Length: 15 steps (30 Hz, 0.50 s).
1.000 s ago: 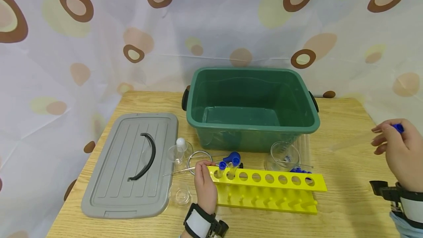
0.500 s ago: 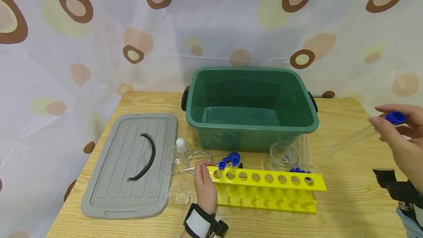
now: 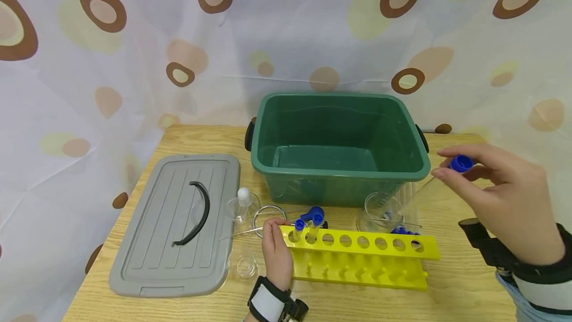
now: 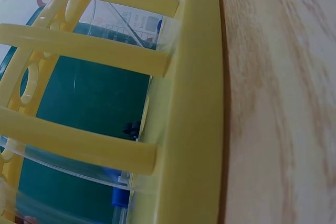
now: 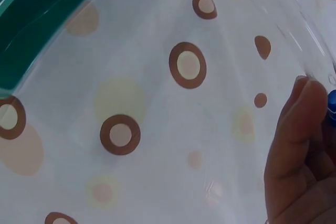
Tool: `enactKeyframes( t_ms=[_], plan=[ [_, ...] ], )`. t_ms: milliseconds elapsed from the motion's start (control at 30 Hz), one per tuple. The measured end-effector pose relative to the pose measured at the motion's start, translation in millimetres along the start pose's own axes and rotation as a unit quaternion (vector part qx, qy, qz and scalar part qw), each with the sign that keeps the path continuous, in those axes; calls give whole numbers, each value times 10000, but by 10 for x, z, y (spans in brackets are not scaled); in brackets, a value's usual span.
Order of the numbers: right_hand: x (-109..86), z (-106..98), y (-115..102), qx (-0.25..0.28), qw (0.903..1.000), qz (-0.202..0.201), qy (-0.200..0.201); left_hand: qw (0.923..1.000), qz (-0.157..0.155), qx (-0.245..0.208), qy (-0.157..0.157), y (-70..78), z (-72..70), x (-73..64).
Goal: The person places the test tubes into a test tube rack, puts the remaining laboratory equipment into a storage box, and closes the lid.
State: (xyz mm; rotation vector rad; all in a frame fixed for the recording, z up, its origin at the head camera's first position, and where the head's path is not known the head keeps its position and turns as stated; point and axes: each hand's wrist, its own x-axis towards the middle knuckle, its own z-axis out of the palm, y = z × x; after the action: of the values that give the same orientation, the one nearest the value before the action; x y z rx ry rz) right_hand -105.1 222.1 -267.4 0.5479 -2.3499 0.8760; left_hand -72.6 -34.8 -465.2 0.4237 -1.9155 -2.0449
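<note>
My left hand [image 3: 278, 252] grips the left end of a yellow test tube rack [image 3: 344, 260]. Two test tubes with blue caps, the first [image 3: 299, 225] and the second [image 3: 317, 220], stand in its leftmost holes. Up on the right, my right hand [image 3: 500, 188] pinches another test tube [image 3: 422, 193] near its blue cap. This tube slants down to the left, above the rack's right side. The right wrist view shows the tube's clear wall [image 5: 302, 24] beyond the fingertips. Pegs and base of the rack fill the left wrist view, which hides most of the left hand.
Behind the rack stands a green tub [image 3: 339, 173], with a glass beaker [image 3: 380, 202] in front of it. A grey lid [image 3: 147, 232] lies on the left. Small clear glassware [image 3: 243, 265], a metal ring [image 3: 254, 217] and a blue bulb [image 3: 315, 211] are near the left hand.
My right hand first shifted right while turning the tube's cap end outward, then moved left with the tube toward the rack. The left hand and rack stay in place.
</note>
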Motion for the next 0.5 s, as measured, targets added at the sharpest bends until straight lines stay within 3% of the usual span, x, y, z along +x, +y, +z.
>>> enactKeyframes(
  t_ms=[100, 500],
  plan=[
    [26, 115, -90, 248, 9989, -377, -109, 10000, 1, -1, -8, 1, 1, 1],
    [1, 565, -331, 529, 9894, -793, -1098, 10000, 52, -2, 13, 7, -6, 1]
  ],
)
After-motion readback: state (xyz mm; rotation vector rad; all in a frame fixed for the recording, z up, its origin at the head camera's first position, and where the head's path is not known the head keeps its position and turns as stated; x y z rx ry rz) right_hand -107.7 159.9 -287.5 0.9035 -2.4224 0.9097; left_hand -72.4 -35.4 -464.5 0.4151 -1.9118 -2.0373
